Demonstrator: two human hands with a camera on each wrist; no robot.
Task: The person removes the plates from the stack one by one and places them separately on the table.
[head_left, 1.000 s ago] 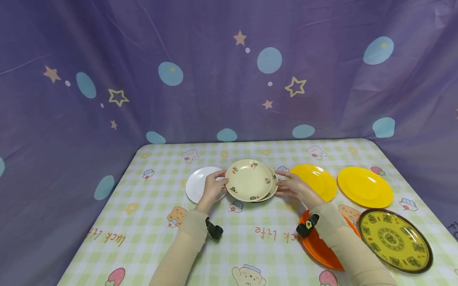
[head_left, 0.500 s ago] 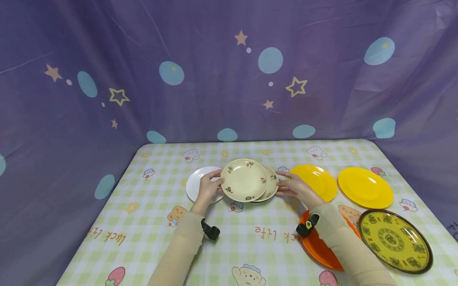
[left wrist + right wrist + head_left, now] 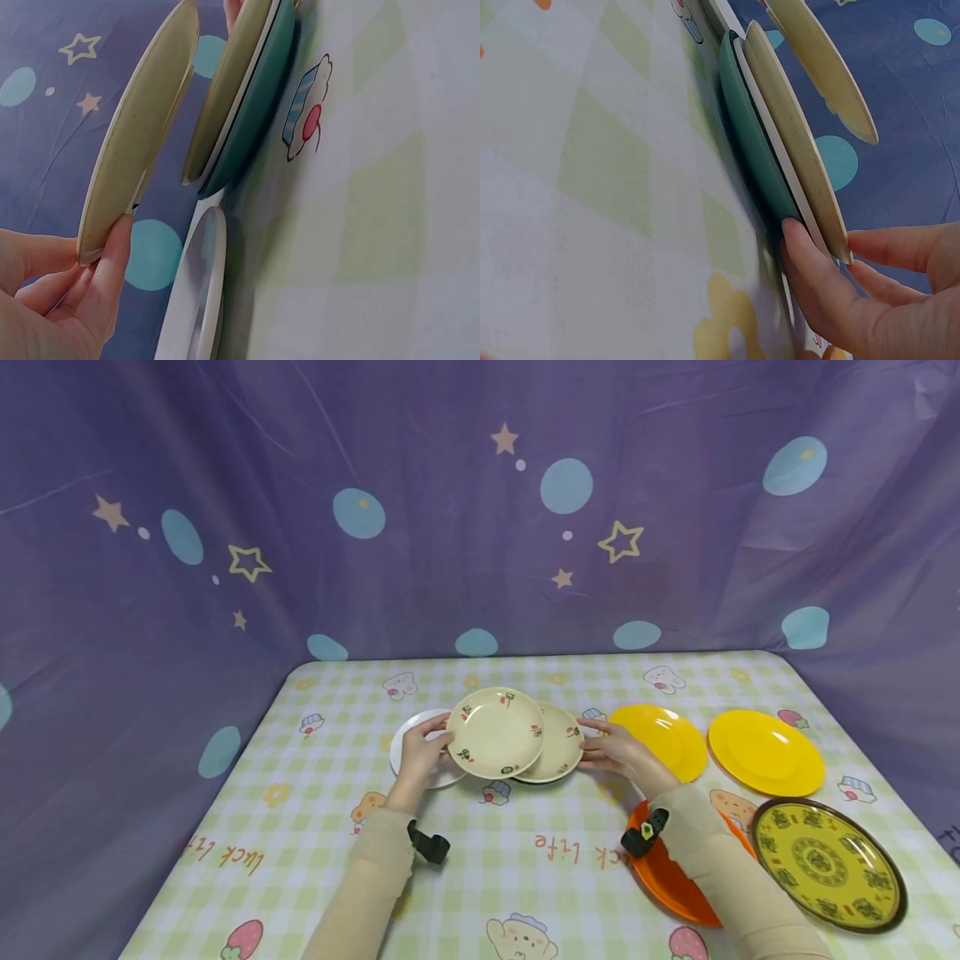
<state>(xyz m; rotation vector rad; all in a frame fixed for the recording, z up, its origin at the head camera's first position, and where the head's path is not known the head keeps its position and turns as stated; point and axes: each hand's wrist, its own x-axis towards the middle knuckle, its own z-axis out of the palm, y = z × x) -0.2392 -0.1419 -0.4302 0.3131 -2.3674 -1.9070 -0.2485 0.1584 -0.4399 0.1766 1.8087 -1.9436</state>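
Note:
A cream plate with small printed motifs is pinched at its left rim by my left hand. In the left wrist view it hangs apart from the stack, a gap between them. My right hand grips the right rim of that stack, thumb on one side and fingers on the other. On top of the stack lies a second cream plate, partly covered in the head view. Beneath it the right wrist view shows a thin white rim and a teal dish at the bottom, close to the tablecloth.
A white plate lies left, partly behind my left hand. Two yellow plates sit at the right. Nearer are an orange plate, partly under my right forearm, and a dark-rimmed patterned plate. A purple curtain hangs behind the checked table.
My left hand has drawn the upper cream plate leftward and slightly up, uncovering more of the cream plate below. My right hand has stayed in place on the stack.

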